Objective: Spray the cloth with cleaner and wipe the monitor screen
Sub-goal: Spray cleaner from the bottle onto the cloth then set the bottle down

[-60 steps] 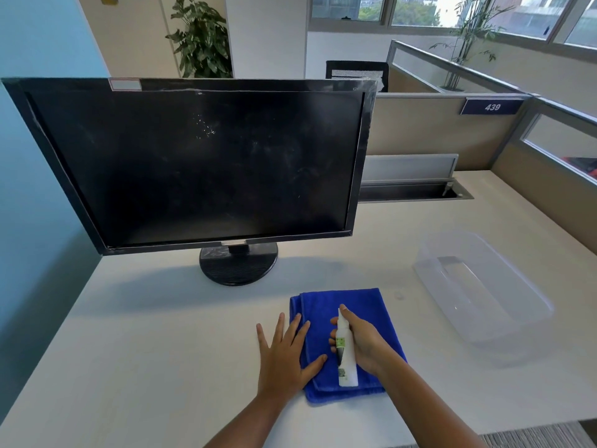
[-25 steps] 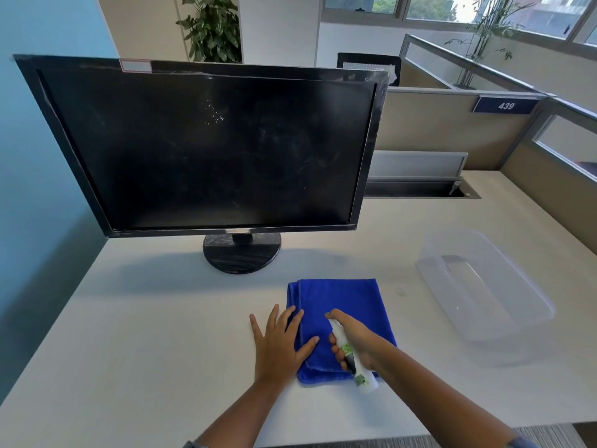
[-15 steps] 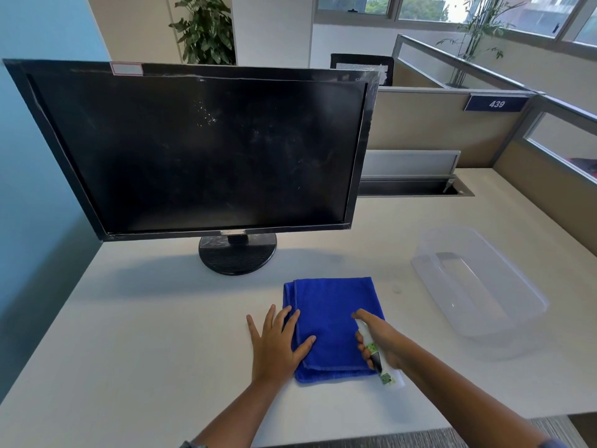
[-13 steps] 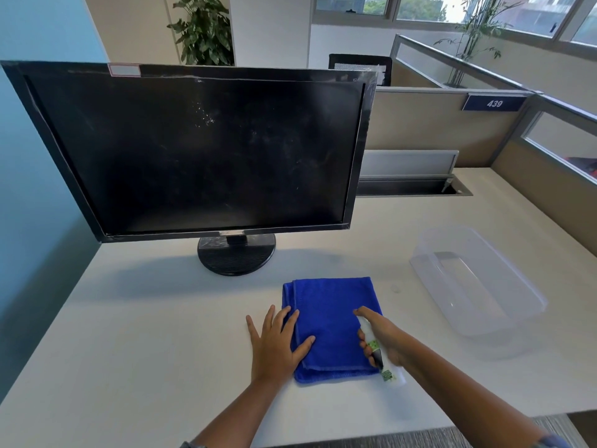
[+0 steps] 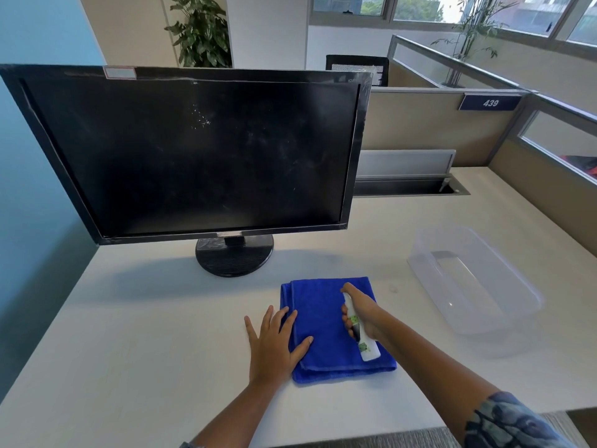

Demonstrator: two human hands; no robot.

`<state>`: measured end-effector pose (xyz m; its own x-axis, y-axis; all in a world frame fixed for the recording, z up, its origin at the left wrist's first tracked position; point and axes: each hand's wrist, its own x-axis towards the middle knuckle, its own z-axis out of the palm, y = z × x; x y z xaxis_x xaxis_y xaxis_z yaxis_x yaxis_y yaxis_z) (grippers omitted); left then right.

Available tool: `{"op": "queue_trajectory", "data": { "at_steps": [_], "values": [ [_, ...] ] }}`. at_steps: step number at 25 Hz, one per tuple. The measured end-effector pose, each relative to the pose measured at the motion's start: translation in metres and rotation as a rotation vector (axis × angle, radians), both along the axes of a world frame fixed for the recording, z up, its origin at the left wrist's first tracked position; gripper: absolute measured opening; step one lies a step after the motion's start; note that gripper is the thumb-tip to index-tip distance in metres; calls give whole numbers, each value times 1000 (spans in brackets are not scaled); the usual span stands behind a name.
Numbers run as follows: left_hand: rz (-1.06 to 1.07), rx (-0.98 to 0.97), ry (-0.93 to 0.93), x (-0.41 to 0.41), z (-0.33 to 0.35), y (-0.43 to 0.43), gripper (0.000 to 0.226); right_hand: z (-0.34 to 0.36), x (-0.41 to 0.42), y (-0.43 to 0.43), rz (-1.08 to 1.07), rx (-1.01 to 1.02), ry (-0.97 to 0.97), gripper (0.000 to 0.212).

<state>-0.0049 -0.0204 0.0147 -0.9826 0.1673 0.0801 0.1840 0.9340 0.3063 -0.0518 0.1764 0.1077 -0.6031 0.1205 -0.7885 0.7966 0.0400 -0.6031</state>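
A folded blue cloth (image 5: 326,321) lies flat on the white desk (image 5: 145,334) near its front edge. My left hand (image 5: 274,342) rests palm down with spread fingers on the cloth's left edge. My right hand (image 5: 363,313) grips a small white spray bottle (image 5: 363,337) with a green label, held over the cloth's right side with the index finger on its top. Behind the cloth stands a black monitor (image 5: 193,153) on a round base; its dark screen shows dust and small white specks.
A clear plastic bin (image 5: 468,282) sits on the desk to the right of the cloth. Beige cubicle partitions (image 5: 436,124) line the back and right, with an open cable tray (image 5: 407,189) behind the monitor. A blue wall is on the left.
My right hand with the bottle has shifted from the cloth's lower right edge up and over the cloth's right side. The left hand has stayed on the cloth.
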Motion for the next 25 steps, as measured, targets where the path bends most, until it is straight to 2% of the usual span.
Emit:
{"op": "queue_trajectory", "data": {
  "at_steps": [4,25],
  "values": [
    [2,-3,-12,0,1,0,73,-1,-8,-13,13,11,51,47],
    [2,4,-20,0,-1,-1,72,-9,19,-26,195,-39,-92,43]
  ]
}}
